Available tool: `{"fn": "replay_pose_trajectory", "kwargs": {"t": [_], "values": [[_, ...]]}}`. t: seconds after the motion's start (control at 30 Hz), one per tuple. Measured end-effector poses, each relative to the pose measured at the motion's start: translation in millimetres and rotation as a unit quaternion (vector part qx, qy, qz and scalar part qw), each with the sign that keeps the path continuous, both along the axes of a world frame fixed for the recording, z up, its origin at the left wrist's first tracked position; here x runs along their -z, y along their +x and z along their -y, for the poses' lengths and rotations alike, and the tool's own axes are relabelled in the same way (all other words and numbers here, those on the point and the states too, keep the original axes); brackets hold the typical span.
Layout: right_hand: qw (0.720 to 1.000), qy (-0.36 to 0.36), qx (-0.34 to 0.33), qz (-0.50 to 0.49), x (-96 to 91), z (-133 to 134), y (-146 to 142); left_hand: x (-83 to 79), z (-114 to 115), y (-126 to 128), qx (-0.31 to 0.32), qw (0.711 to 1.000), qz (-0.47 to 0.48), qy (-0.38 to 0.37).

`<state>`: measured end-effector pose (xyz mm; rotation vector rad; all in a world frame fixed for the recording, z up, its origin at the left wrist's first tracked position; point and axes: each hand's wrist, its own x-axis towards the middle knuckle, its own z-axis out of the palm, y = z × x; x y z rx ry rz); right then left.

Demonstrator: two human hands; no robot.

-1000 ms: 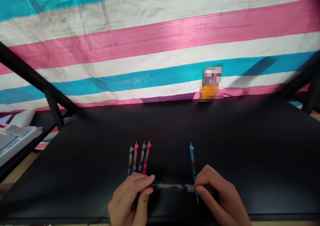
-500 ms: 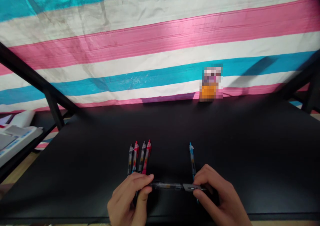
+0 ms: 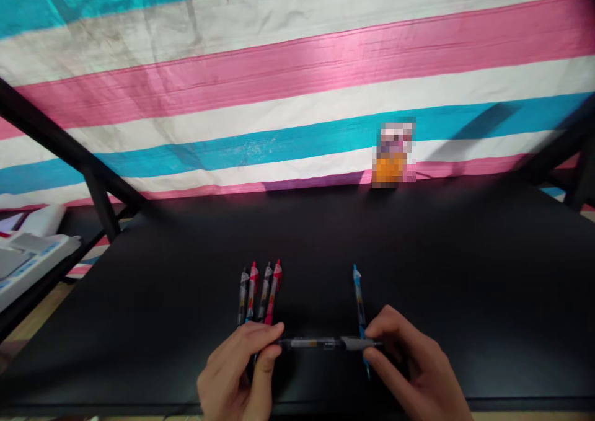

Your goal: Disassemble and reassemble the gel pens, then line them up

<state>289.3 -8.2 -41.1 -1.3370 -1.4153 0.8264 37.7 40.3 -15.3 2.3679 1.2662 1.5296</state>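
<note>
A single head-worn camera looks forward and down over the tabletop, from close by on its near-edge side. It faces the far edge and the striped sheet behind.

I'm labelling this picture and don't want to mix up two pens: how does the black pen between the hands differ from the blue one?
The black pen has dark trim and a grey clip; the blue pen has blue trim.
The black pen is held between the left hand and right hand; the blue pen lies on the table.
The black pen runs sideways; the blue pen points away from the person.
Both have see-through barrels.
</note>
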Motion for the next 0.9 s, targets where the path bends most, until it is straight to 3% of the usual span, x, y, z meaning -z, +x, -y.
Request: {"fn": "replay_pose_trajectory", "kwargs": {"t": [0.2, 0.37, 0.57, 0.77, 0.9], "values": [[0.998, 0.001, -0.059, 0.015, -4.8, -1.6, 2.4, 0.3, 0.4, -3.4, 0.001, 1.0, -0.009, -0.002], [1.0, -0.006, -0.016, -0.001, -6.0, -1.2, 0.7, 4.0, 1.2, -3.6, -0.007, 1.0, 0.011, -0.008], [0.998, -0.003, -0.057, 0.018, -1.8, -1.7, 3.2, 2.4, 2.2, -2.3, -0.007, 1.0, 0.009, -0.011], [0.999, -0.037, 0.034, -0.017, 2.4, 3.3, -2.2, 3.2, 1.7, -4.5, -0.012, 1.0, -0.009, -0.019], [0.999, -0.039, -0.011, -0.004, 0.2, 1.0, -0.2, 3.7, 1.3, -2.9, -0.007, 1.0, 0.0, -0.006]]}}
